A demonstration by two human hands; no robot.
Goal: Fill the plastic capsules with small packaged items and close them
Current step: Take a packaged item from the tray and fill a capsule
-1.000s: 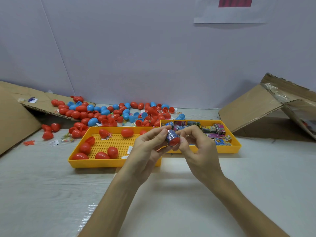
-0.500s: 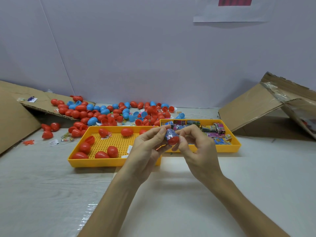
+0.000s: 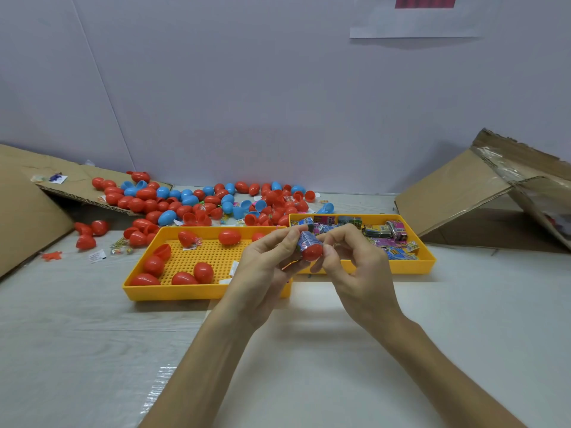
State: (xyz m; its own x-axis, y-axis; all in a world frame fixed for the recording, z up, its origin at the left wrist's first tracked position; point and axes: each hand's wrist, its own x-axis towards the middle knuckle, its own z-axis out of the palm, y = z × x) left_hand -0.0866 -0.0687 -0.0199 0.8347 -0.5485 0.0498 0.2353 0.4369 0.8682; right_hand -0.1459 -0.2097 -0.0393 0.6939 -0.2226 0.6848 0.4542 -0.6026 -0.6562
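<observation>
Two pinches on one red plastic capsule half [image 3: 312, 253], blue wrapped packet [image 3: 305, 240] poking out: left hand [image 3: 262, 268] one side, right hand [image 3: 362, 273] opposite.

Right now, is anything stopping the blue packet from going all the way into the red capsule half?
Nothing visible does. The blue packet is already partly inside the red capsule half, its upper end sticking out. The left hand pinches the packet, the right hand the capsule half.
</observation>
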